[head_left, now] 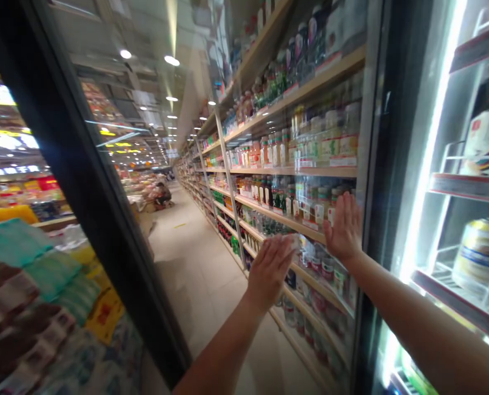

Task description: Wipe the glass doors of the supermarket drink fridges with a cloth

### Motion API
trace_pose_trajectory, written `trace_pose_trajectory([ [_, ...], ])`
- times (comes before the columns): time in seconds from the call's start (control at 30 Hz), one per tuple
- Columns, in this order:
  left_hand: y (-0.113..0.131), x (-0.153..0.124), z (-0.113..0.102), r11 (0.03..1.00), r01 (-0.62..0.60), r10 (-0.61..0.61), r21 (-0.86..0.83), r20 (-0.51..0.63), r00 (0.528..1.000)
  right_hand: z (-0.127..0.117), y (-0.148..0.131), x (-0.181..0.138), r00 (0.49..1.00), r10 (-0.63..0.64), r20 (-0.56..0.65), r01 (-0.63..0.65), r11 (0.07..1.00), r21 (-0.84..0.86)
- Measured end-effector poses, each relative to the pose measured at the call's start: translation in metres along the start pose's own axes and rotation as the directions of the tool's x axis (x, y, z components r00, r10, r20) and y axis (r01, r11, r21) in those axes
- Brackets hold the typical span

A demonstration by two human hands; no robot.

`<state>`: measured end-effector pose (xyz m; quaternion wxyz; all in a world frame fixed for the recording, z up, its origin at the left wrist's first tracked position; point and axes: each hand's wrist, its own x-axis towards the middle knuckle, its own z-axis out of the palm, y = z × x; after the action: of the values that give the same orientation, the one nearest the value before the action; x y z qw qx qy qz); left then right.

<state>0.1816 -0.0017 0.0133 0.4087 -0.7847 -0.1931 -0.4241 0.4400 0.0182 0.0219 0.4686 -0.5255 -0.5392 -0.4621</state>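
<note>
Both flat, empty hands, left hand [270,269] and right hand [343,227], press the black-framed glass cooler door [211,263]; keep your palms spread, pushing evenly.

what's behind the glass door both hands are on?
Both hands, left and right, lie flat on the glass door. Through it: store shelves of bottles, an aisle. Reflections blur labels.
</note>
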Motion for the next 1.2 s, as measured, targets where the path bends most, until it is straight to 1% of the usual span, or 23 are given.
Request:
trace_pose_trajectory([
  [0.03, -0.002, 0.0, -0.002, 1.0, 0.009, -0.009, 0.015, 0.002, 1.0, 0.0, 0.0, 0.0, 1.0, -0.001, 0.002, 0.001, 1.0, 0.0],
  [0.1, -0.018, 0.001, -0.014, 0.989, 0.133, -0.128, 0.069, -0.065, 0.99, -0.001, 0.0, 0.0, 1.0, 0.002, 0.012, -0.002, 1.0, 0.005],
  [0.2, -0.047, 0.0, -0.034, 0.94, 0.315, -0.287, 0.132, -0.193, 0.938, -0.001, 0.0, 0.001, 1.0, 0.013, 0.021, -0.013, 1.0, 0.027],
  [0.27, -0.055, -0.009, -0.041, 0.915, 0.378, -0.344, 0.143, -0.217, 0.914, -0.001, 0.001, 0.001, 1.0, 0.018, 0.021, -0.019, 0.999, 0.042],
  [0.33, -0.053, -0.023, -0.044, 0.907, 0.396, -0.366, 0.145, -0.197, 0.909, -0.001, 0.001, 0.001, 0.999, 0.017, 0.027, -0.019, 0.999, 0.046],
  [0.47, -0.043, -0.046, -0.047, 0.906, 0.391, -0.364, 0.161, -0.176, 0.915, -0.002, 0.002, 0.001, 0.998, 0.024, 0.052, -0.026, 0.999, 0.044],
  [0.53, -0.043, -0.047, -0.049, 0.89, 0.425, -0.388, 0.168, -0.213, 0.897, -0.003, 0.003, 0.0, 0.998, 0.031, 0.051, -0.034, 0.998, 0.057],
  [0.63, -0.041, -0.038, -0.048, 0.845, 0.51, -0.452, 0.161, -0.293, 0.842, -0.003, 0.003, 0.0, 0.999, 0.031, 0.041, -0.034, 0.997, 0.07],
  [0.67, -0.037, -0.034, -0.045, 0.839, 0.522, -0.462, 0.154, -0.305, 0.833, -0.003, 0.004, 0.0, 0.999, 0.026, 0.037, -0.029, 0.997, 0.072],
  [0.7, -0.031, -0.031, -0.042, 0.845, 0.514, -0.458, 0.146, -0.296, 0.838, -0.003, 0.004, 0.0, 0.999, 0.024, 0.034, -0.026, 0.997, 0.073],
  [0.73, -0.025, -0.028, -0.038, 0.872, 0.47, -0.427, 0.135, -0.256, 0.867, -0.003, 0.004, 0.0, 0.999, 0.023, 0.034, -0.025, 0.997, 0.071],
  [0.8, -0.015, -0.023, -0.031, 0.957, 0.274, -0.266, 0.095, -0.094, 0.959, -0.003, 0.004, 0.0, 0.999, 0.024, 0.042, -0.026, 0.998, 0.065],
  [0.83, -0.013, -0.022, -0.029, 0.983, 0.169, -0.168, 0.072, -0.015, 0.986, -0.004, 0.004, 0.0, 0.998, 0.029, 0.051, -0.032, 0.998, 0.06],
  [0.87, -0.016, -0.02, -0.03, 0.993, 0.101, -0.102, 0.06, 0.027, 0.994, -0.004, 0.004, 0.0, 0.998, 0.032, 0.056, -0.035, 0.998, 0.054],
  [0.9, -0.021, -0.018, -0.032, 0.993, 0.092, -0.094, 0.068, 0.024, 0.995, -0.004, 0.003, 0.0, 0.998, 0.034, 0.06, -0.037, 0.998, 0.048],
  [0.93, -0.029, -0.016, -0.036, 0.983, 0.154, -0.152, 0.098, -0.026, 0.988, -0.004, 0.003, 0.0, 0.998, 0.034, 0.062, -0.036, 0.998, 0.044],
  [0.97, -0.037, -0.014, -0.041, 0.955, 0.266, -0.253, 0.133, -0.112, 0.961, -0.004, 0.003, 0.0, 0.998, 0.033, 0.058, -0.035, 0.999, 0.04],
  [1.03, -0.05, -0.012, -0.047, 0.857, 0.487, -0.43, 0.167, -0.289, 0.855, -0.003, 0.003, 0.0, 0.998, 0.033, 0.059, -0.035, 0.999, 0.038],
  [1.07, -0.051, -0.012, -0.047, 0.823, 0.543, -0.468, 0.166, -0.342, 0.815, -0.003, 0.003, 0.0, 0.997, 0.034, 0.065, -0.037, 0.998, 0.043],
  [1.1, -0.048, -0.014, -0.043, 0.817, 0.553, -0.475, 0.16, -0.357, 0.805, -0.002, 0.003, 0.0, 0.997, 0.039, 0.072, -0.043, 0.998, 0.049],
  [1.13, -0.042, -0.018, -0.038, 0.843, 0.517, -0.448, 0.152, -0.334, 0.829, -0.001, 0.004, 0.0, 0.996, 0.042, 0.075, -0.046, 0.998, 0.053],
  [1.17, -0.033, -0.021, -0.03, 0.891, 0.432, -0.388, 0.136, -0.267, 0.882, -0.001, 0.004, 0.0, 0.996, 0.043, 0.076, -0.047, 0.997, 0.053],
  [1.2, -0.023, -0.025, -0.023, 0.942, 0.319, -0.299, 0.105, -0.171, 0.939, -0.001, 0.003, 0.0, 0.996, 0.043, 0.076, -0.047, 0.998, 0.048],
])
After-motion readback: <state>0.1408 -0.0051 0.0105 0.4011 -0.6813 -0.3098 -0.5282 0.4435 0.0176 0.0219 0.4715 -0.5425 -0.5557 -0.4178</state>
